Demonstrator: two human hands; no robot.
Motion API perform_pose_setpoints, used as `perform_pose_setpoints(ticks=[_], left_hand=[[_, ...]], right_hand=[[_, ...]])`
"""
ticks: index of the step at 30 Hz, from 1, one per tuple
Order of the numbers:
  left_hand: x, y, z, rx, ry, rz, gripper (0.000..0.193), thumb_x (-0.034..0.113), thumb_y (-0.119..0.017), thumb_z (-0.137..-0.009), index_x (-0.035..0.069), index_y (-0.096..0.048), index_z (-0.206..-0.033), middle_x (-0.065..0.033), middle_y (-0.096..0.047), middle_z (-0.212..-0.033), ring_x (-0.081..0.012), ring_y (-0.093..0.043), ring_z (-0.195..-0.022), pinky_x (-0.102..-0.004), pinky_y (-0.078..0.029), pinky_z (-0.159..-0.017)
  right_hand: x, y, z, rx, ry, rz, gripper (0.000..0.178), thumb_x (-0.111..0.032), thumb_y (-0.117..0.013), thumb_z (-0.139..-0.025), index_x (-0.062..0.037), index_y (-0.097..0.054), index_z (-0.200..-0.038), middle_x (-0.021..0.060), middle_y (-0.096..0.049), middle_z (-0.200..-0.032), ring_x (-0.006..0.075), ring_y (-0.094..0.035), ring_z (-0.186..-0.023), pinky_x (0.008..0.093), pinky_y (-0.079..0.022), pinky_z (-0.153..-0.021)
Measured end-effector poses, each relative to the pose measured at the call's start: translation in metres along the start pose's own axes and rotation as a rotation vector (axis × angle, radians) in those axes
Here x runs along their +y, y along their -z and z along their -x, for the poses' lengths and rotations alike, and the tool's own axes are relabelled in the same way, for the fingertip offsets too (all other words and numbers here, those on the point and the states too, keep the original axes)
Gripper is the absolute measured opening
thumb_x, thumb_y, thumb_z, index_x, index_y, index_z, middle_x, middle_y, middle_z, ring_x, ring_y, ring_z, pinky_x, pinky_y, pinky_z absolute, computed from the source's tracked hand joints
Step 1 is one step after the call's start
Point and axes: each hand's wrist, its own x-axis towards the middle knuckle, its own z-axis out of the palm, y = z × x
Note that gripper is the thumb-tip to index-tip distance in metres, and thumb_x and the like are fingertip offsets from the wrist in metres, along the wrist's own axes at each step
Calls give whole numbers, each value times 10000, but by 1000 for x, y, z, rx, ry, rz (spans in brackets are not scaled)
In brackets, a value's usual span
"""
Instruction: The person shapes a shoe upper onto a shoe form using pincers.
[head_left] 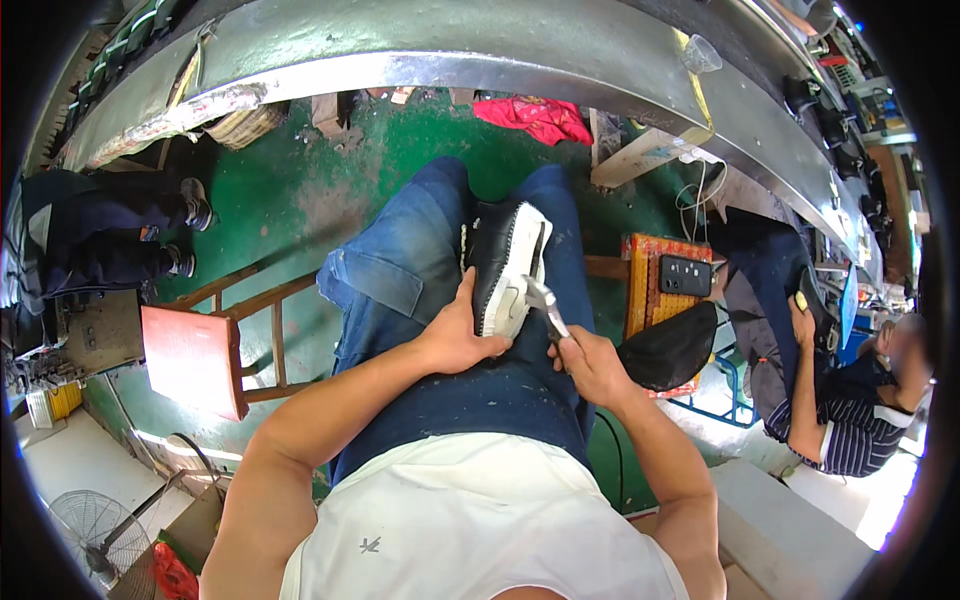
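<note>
Across my lap lies a black shoe (488,245) with a thick white sole (512,290), tipped on its side so that the sole faces right. My left hand (455,335) is closed round its near end, the thumb along the sole edge and a finger along the black upper. In my right hand (590,365) is a hammer (548,308), gripped by its handle. The metal head is at the white sole; whether it touches I cannot tell. Blue trousers (385,270) on my legs lie under the shoe.
A long metal workbench (420,70) curves across the far side. To my left is a stool with a reddish seat (190,360). On my right, an orange seat (640,290) bears a phone (686,275) and a black cloth item (668,352). Beyond it a co-worker (850,430) sits holding a dark shoe.
</note>
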Motion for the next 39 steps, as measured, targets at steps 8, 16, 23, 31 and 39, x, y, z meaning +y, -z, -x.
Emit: perform_pose_setpoints(ticks=[8,16,23,31,39], left_hand=[[83,102,19,254,-462,-127,629,76,-830,-766,1,-559,-1329,-183,-726,-1099,-244,-723,-1004,-339,-558,-900],[116,69,-69,214,-140,188,556,457,-756,-899,-12,-631,-1170,-95,-705,-964,-131,-661,-854,-312,-552,-751],[28,7,-110,-11,-95,438,804,619,-254,-1077,-51,-559,-1400,-191,-618,-1379,-233,-541,-1310,-351,-362,-1142],[26,2,-113,43,-72,101,810,636,-262,-1063,-33,-717,-1039,-249,-718,-1043,-358,-669,-1007,-436,-481,-939],[11,-1,-110,74,-117,46,830,632,-216,-1074,-47,-674,-941,-210,-697,-903,-314,-628,-880,-426,-471,-886]], right_hand=[[21,-10,26,230,-171,-535,475,-374,-385,-1109,39,-621,-1112,84,-683,-887,142,-660,-775,290,-526,-715],[33,-11,37,114,-138,-723,337,-114,-622,-975,50,-560,-1262,69,-663,-1011,123,-636,-824,262,-512,-745],[5,3,50,120,-150,-257,260,-176,-641,-968,-19,-623,-1174,83,-677,-912,160,-639,-807,326,-518,-772],[-9,24,47,11,-175,-163,240,-174,-616,-983,-5,-633,-1152,99,-670,-875,167,-641,-800,338,-528,-770],[-11,33,2,-178,-352,-634,245,-98,-600,-977,11,-614,-1196,130,-667,-934,231,-636,-779,396,-518,-733]])
